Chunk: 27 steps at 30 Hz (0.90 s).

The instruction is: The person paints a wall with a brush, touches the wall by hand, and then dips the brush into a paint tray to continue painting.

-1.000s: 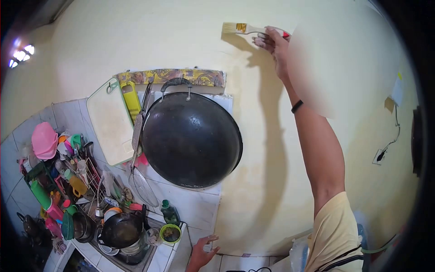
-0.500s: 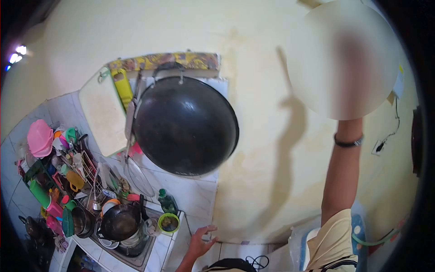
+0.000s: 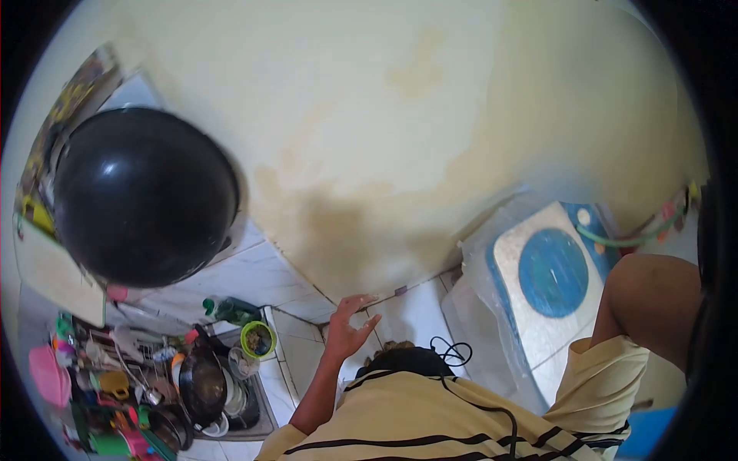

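Note:
My left hand (image 3: 352, 329) is held out in front of my body, low in the middle of the view. Its fingers and thumb are apart, with nothing between them. The closest thing to its left is a small lime-green tub (image 3: 257, 339) at the counter's corner, not touched. My right arm bends up at the right edge, and its hand is out of sight. Just left of that elbow stands a washing machine with a round blue lid (image 3: 553, 273), partly wrapped in clear plastic.
A large black wok (image 3: 146, 196) hangs on the left wall beside a white cutting board (image 3: 58, 269). Below, a dark frying pan (image 3: 204, 388) lies over the sink among crowded dishes. A green bottle (image 3: 231, 310) lies near the tub in view. A green hose (image 3: 630, 240) runs behind the washer.
The view has swung right and down, so the wok sits further left and the washing machine shows more. My right arm, raised before, has bent and its hand has left the view.

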Each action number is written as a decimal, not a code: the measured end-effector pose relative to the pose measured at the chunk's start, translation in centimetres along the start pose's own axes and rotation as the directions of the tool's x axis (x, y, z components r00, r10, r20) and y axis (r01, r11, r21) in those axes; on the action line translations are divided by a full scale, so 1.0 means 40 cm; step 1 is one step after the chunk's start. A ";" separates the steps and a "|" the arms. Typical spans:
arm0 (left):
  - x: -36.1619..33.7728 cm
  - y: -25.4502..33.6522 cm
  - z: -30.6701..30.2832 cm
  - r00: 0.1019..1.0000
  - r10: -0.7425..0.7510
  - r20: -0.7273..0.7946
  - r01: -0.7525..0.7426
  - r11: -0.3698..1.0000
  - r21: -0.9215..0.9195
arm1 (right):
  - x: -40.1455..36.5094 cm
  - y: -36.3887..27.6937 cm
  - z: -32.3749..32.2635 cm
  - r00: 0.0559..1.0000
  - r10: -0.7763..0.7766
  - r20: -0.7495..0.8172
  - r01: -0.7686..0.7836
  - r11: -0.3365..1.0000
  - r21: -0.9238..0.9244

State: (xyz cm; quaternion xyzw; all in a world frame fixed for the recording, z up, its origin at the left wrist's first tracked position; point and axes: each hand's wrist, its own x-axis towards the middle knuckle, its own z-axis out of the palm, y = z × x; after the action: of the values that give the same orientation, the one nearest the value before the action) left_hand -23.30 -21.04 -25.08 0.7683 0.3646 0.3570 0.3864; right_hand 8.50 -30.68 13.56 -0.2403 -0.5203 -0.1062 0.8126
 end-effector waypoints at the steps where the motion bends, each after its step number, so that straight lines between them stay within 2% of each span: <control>1: 0.017 0.009 0.014 0.998 -0.016 0.061 0.018 0.999 -0.033 | 0.002 -0.027 -0.026 1.000 -0.013 -0.010 0.013 0.999 -0.041; 7: 0.113 0.078 0.105 0.949 0.134 0.285 -0.105 0.988 -0.116 | 0.003 -0.190 -0.152 0.996 -0.083 -0.043 0.069 0.962 -0.264; 11: 0.148 0.111 0.198 0.901 0.229 0.368 -0.187 0.971 -0.146 | -0.017 -0.309 -0.211 0.988 -0.143 -0.064 0.107 0.916 -0.388; 16: 0.144 0.197 0.305 0.733 0.399 0.550 -0.318 0.917 -0.241 | -0.065 -0.466 -0.268 0.973 -0.210 -0.094 0.133 0.847 -0.515; 19: 0.124 0.241 0.342 0.668 0.438 0.601 -0.332 0.899 -0.286 | -0.095 -0.555 -0.280 0.963 -0.257 -0.087 0.161 0.801 -0.577; 22: 0.097 0.265 0.360 0.642 0.474 0.603 -0.349 0.881 -0.320 | -0.110 -0.624 -0.283 0.961 -0.272 -0.046 0.190 0.775 -0.603; 27: 0.055 0.282 0.356 0.658 0.438 0.613 -0.334 0.899 -0.284 | -0.162 -0.749 -0.248 0.946 -0.323 0.025 0.262 0.719 -0.644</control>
State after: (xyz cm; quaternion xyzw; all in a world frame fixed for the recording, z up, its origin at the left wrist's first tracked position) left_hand -7.24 -28.87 -21.22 0.8731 0.0042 0.1600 0.4604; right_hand 0.90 -61.99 12.74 -0.4119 -0.4475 -0.4143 0.6771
